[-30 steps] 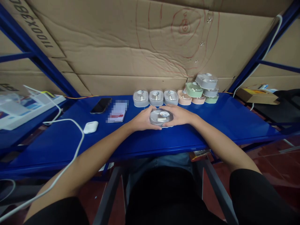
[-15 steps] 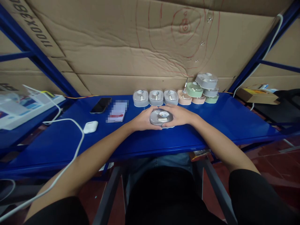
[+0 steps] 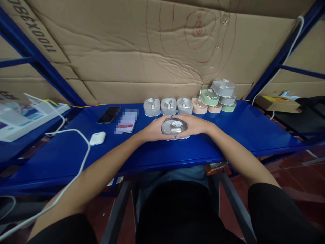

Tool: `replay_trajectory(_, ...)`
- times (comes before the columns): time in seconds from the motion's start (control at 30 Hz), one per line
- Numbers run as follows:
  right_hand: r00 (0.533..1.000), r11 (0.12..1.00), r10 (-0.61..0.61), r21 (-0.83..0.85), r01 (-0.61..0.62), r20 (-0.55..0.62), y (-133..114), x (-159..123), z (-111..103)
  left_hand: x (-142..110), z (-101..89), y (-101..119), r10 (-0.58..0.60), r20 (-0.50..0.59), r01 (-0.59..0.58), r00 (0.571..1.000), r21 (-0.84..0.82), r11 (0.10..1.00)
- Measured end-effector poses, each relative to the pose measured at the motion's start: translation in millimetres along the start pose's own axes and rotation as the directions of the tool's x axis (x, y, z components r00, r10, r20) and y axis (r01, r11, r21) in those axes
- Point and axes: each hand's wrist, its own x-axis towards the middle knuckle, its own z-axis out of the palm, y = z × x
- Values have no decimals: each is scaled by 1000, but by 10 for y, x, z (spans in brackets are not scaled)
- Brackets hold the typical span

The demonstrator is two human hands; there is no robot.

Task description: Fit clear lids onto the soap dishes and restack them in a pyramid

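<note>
Between my two hands is a small grey container (image 3: 174, 127) with a clear lid, a pale bar on top and a round sticker. My left hand (image 3: 156, 129) is wrapped round its left side. On the opposite side my right hand (image 3: 196, 125) grips it, fingers curled along the edge. A white rim shows beneath the container near the blue table (image 3: 162, 154). Behind my hands stand several similar containers: a row of grey ones (image 3: 168, 106), a peach one (image 3: 199, 105), a green one (image 3: 210, 97) and a stacked grey one (image 3: 223, 87).
On the left lie a dark phone (image 3: 109, 115), a second phone (image 3: 128, 120) with its screen lit and a white earbud case (image 3: 98, 138). A white cable (image 3: 85, 159) hangs across my left arm. Cardboard (image 3: 127, 40) walls the back; an open carton (image 3: 278, 103) stands right.
Both hands stay round the grey container in nearly the same place. The whole view has shifted very slightly; nothing else has visibly moved.
</note>
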Motion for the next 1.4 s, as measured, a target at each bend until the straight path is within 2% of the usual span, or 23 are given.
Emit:
replay_trajectory(0.13, 999, 1000, -13, 21, 12, 44, 35, -24, -46, 10, -25, -18, 26, 27, -27, 999, 25, 999)
replay_trajectory(0.3, 995, 998, 60, -24, -58, 79, -7, -29, -86, 17, -45, -46, 45, 51, -47, 998, 34, 998)
replay_trajectory(0.5, 987, 991, 124, -72, -117, 99, -51, -18, -144, 17, -46, -59, 50, 2, -50, 999, 111, 993)
replay_trajectory(0.67, 986, 995, 102, -13, -101, 133, 24, -51, -216, 12, -75, -25, 57, 6, -58, 998, 136, 989)
replay_trajectory(0.87, 987, 991, 129, -44, -125, 96, 115, -90, -264, 5, -82, -21, 55, -3, -53, 999, 159, 986)
replay_trajectory(1.13, 985, 986, 158, -70, -153, 69, 35, -83, -271, -6, -67, -9, 5, -13, -4, 1000, 133, 991)
replay_trajectory(1.3, 989, 991, 133, -33, -131, 65, 35, -66, -248, -7, -60, -18, 37, 10, -38, 999, 112, 993)
replay_trajectory(1.33, 991, 992, 127, -22, -127, 45, 51, -65, -250, -7, -60, -21, 41, 14, -42, 999, 112, 993)
replay_trajectory(1.4, 989, 990, 129, -38, -132, -74, 104, -63, -253, -7, -61, -27, 40, 18, -42, 999, 118, 992)
